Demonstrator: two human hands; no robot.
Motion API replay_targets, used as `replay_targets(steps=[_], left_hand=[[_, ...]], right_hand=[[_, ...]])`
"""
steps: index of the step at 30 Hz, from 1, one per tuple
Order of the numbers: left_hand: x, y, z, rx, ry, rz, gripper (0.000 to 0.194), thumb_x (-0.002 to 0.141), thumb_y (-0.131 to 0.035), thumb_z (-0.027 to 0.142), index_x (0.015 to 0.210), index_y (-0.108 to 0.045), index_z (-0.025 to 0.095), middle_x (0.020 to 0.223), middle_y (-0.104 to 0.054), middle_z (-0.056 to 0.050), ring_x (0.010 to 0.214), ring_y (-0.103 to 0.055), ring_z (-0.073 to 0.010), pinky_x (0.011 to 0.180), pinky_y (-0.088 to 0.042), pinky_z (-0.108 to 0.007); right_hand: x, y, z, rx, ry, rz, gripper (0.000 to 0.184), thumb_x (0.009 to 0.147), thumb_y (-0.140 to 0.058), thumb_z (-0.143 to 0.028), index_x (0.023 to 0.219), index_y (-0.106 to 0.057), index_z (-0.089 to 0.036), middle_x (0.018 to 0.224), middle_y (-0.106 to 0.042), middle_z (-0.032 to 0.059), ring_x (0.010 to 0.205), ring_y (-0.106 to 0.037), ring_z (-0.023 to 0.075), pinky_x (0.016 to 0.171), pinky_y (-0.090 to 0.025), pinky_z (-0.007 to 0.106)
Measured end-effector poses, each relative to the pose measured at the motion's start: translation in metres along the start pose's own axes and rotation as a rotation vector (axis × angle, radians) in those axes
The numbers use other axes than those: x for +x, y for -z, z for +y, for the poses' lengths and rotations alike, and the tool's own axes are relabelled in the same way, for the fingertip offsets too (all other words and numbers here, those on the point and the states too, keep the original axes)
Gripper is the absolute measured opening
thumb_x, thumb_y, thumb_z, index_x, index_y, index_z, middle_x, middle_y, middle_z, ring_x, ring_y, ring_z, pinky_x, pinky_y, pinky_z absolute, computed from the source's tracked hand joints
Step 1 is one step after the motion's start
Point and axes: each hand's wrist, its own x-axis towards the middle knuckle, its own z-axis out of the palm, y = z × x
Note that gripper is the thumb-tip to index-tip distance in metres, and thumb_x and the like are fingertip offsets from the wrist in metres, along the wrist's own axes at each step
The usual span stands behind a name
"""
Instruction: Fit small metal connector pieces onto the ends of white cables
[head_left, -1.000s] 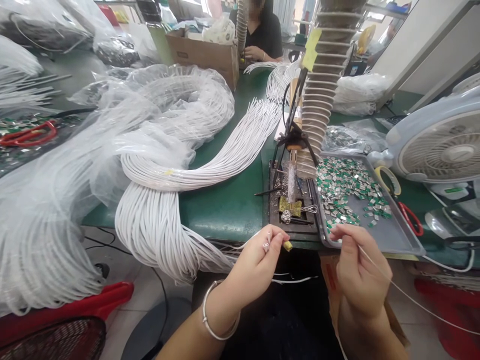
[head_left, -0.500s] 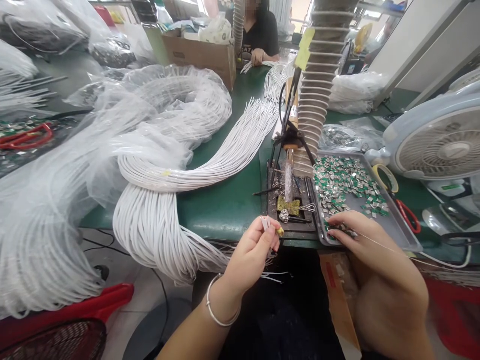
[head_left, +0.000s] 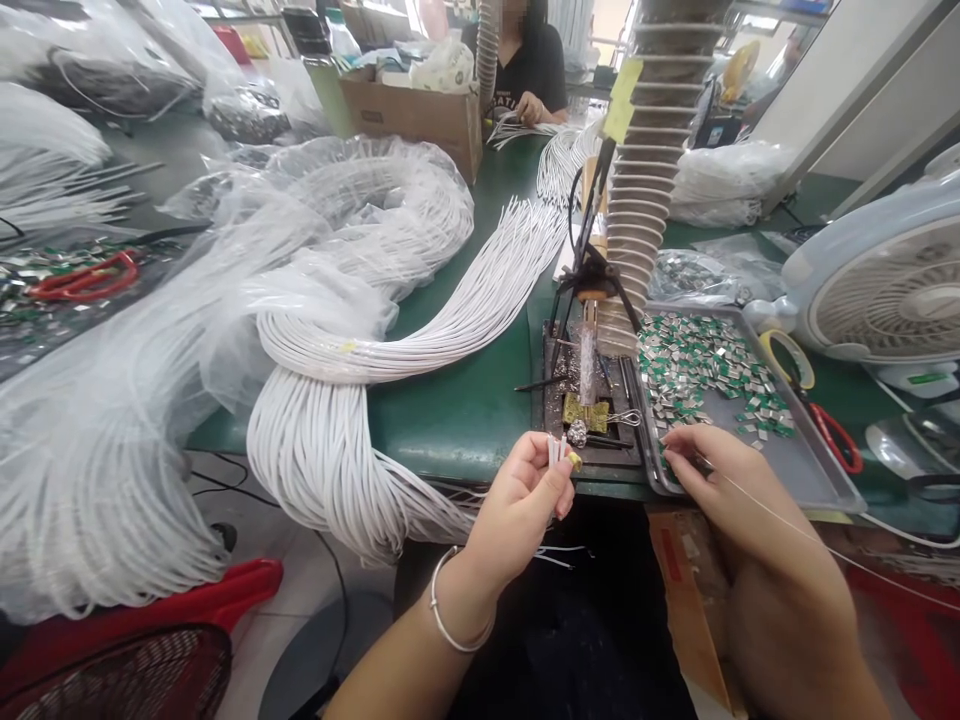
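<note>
My left hand (head_left: 529,500) is closed round several white cables (head_left: 556,450), their ends standing up between thumb and fingers. Something small and yellow (head_left: 574,461) shows at its fingertips. At the front left corner of the metal tray (head_left: 814,470), my right hand (head_left: 720,480) is bent with thumb and forefinger close together. A thin solder wire (head_left: 780,522) runs out of this hand to the right; whether the fingertips also pinch a small board cannot be made out. Small green-and-silver circuit boards (head_left: 712,365) lie heaped in the tray.
A soldering iron (head_left: 589,350) hangs in its stand beyond my hands, beside a ribbed fume hose (head_left: 637,200). Bundles of white cable (head_left: 322,460) spread leftward. A fan (head_left: 900,280), tape roll (head_left: 787,357) and red-handled scissors (head_left: 836,440) are at right. Another person (head_left: 525,70) sits opposite.
The view has shifted slightly, so everything sits a little further right. The cable ends in my left hand stand more upright and apart. My right fingers have drawn closer together at the tray's edge.
</note>
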Motion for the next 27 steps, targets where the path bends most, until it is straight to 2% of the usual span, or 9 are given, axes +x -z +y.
replay_targets(steps=[6, 10, 14, 18, 21, 24, 27], left_hand=[[0.0, -0.001, -0.002, -0.021, 0.047, 0.0, 0.031, 0.079, -0.069, 0.039, 0.076, -0.047, 0.017, 0.07, -0.044, 0.006, 0.048, -0.03, -0.0019, 0.046, -0.021, -0.019], [-0.001, -0.001, -0.002, 0.0, 0.047, 0.016, 0.033, 0.08, -0.067, 0.041, 0.073, -0.045, 0.017, 0.071, -0.044, 0.005, 0.048, -0.029, -0.0021, 0.047, -0.021, -0.02], [-0.002, -0.001, -0.002, 0.064, 0.023, 0.037, 0.03, 0.082, -0.065, 0.041, 0.074, -0.047, 0.018, 0.072, -0.047, 0.004, 0.052, -0.037, -0.0042, 0.051, -0.029, -0.021], [-0.002, -0.002, -0.003, 0.111, 0.021, 0.029, 0.022, 0.085, -0.062, 0.037, 0.082, -0.051, 0.018, 0.062, -0.045, 0.006, 0.054, -0.039, -0.0064, 0.054, -0.032, -0.021], [-0.001, -0.007, -0.003, 0.084, 0.034, 0.028, 0.021, 0.084, -0.063, 0.035, 0.085, -0.052, 0.017, 0.062, -0.045, 0.007, 0.052, -0.038, -0.0055, 0.052, -0.031, -0.021], [0.0, -0.012, -0.002, 0.056, 0.021, 0.059, 0.023, 0.081, -0.066, 0.034, 0.08, -0.052, 0.017, 0.073, -0.049, 0.004, 0.05, -0.039, -0.0032, 0.05, -0.029, -0.02], [0.0, -0.016, 0.0, 0.016, 0.003, 0.082, 0.026, 0.078, -0.068, 0.036, 0.075, -0.051, 0.017, 0.083, -0.052, 0.002, 0.047, -0.034, -0.0013, 0.047, -0.026, -0.02]], right_hand=[[0.003, -0.002, -0.007, -0.014, -0.086, 0.002, 0.019, 0.078, -0.047, -0.035, 0.081, -0.06, -0.022, 0.076, -0.068, 0.0031, 0.07, -0.063, 0.0196, 0.063, -0.045, 0.031], [0.003, -0.008, -0.011, -0.023, -0.102, 0.057, 0.016, 0.077, -0.046, -0.031, 0.08, -0.059, -0.022, 0.071, -0.065, 0.002, 0.063, -0.06, 0.0175, 0.059, -0.044, 0.029], [-0.001, -0.012, -0.012, 0.0, -0.014, 0.238, 0.012, 0.079, -0.047, -0.027, 0.083, -0.058, -0.022, 0.076, -0.064, 0.002, 0.067, -0.06, 0.0164, 0.061, -0.045, 0.028], [-0.007, -0.014, -0.02, 0.112, 0.054, 0.382, 0.006, 0.084, -0.05, -0.022, 0.086, -0.056, -0.023, 0.075, -0.061, 0.0001, 0.069, -0.059, 0.0145, 0.065, -0.047, 0.027], [-0.011, -0.017, -0.031, 0.192, 0.151, 0.421, 0.007, 0.086, -0.052, -0.018, 0.089, -0.056, -0.022, 0.082, -0.06, 0.0014, 0.077, -0.059, 0.0146, 0.072, -0.049, 0.028], [-0.014, -0.022, -0.044, 0.272, 0.25, 0.424, 0.013, 0.086, -0.052, -0.013, 0.093, -0.057, -0.022, 0.089, -0.061, 0.003, 0.085, -0.06, 0.0154, 0.078, -0.051, 0.03], [-0.014, -0.029, -0.055, 0.369, 0.261, 0.4, 0.018, 0.087, -0.051, -0.011, 0.098, -0.059, -0.023, 0.095, -0.062, 0.0044, 0.089, -0.06, 0.0165, 0.077, -0.054, 0.032]])
